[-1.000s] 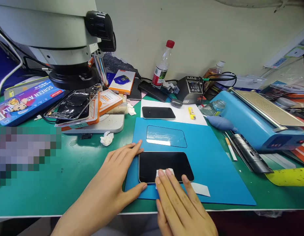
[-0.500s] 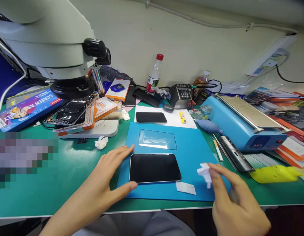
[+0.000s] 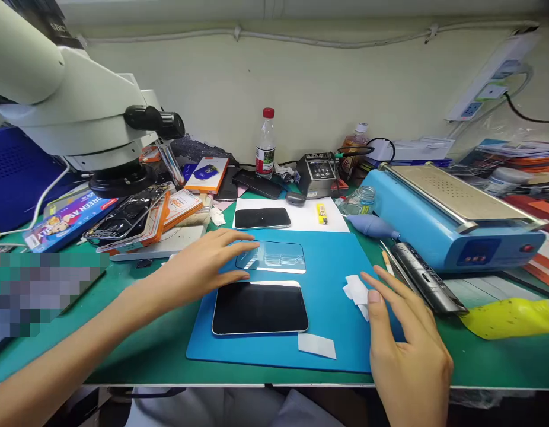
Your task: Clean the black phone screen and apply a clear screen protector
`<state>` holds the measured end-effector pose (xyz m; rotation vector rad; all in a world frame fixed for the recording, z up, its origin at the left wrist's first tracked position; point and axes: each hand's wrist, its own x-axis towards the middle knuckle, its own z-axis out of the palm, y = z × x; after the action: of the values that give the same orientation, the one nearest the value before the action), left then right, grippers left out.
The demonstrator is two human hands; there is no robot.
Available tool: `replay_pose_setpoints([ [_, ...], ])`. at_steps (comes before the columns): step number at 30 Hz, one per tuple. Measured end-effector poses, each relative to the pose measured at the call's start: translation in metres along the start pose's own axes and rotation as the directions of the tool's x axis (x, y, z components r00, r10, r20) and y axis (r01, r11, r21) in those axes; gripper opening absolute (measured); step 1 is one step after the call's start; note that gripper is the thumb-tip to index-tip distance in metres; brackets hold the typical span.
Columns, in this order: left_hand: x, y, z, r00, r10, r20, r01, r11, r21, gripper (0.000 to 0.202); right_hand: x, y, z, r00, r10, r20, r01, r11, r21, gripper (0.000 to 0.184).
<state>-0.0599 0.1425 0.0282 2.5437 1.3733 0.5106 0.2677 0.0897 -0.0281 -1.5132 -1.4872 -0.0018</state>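
A black-screened phone [image 3: 259, 307] lies flat on a blue mat [image 3: 337, 261]. Just beyond it on the mat lies a clear screen protector [image 3: 271, 257]. My left hand [image 3: 203, 261] is stretched out flat, its fingertips at the protector's left edge, above the phone's far left corner. My right hand [image 3: 405, 338] hovers at the mat's right side with fingers apart. Its thumb tip touches a crumpled white wipe [image 3: 357, 290] that lies on the mat. A small white sheet [image 3: 316, 345] lies near the mat's front edge.
A microscope [image 3: 79, 118] hangs over the bench's left, above boxes and a phone frame. A second phone [image 3: 262, 217] lies on white paper. At the back stand a bottle [image 3: 265, 142] and a soldering station [image 3: 316, 169]. On the right are a blue heating machine [image 3: 443, 213], a metal tool [image 3: 428, 276] and a yellow object [image 3: 510, 317].
My right hand carried the wipe off the phone screen to the right and set it on the mat. My left hand left the phone's edge and reached forward to the screen protector.
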Motion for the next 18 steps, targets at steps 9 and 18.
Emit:
replay_pose_setpoints([
  [9,0.027,-0.009,0.012,0.994,0.022,0.104,-0.031,0.996,0.089,0.060,0.000,0.006,-0.002,1.000,0.007,0.000,-0.007,0.998,0.064,0.031],
  [18,0.033,-0.003,0.007,0.990,0.048,0.135,-0.071,0.983,0.168,0.048,0.001,0.005,-0.003,1.000,-0.011,-0.009,0.011,0.998,0.058,0.033],
])
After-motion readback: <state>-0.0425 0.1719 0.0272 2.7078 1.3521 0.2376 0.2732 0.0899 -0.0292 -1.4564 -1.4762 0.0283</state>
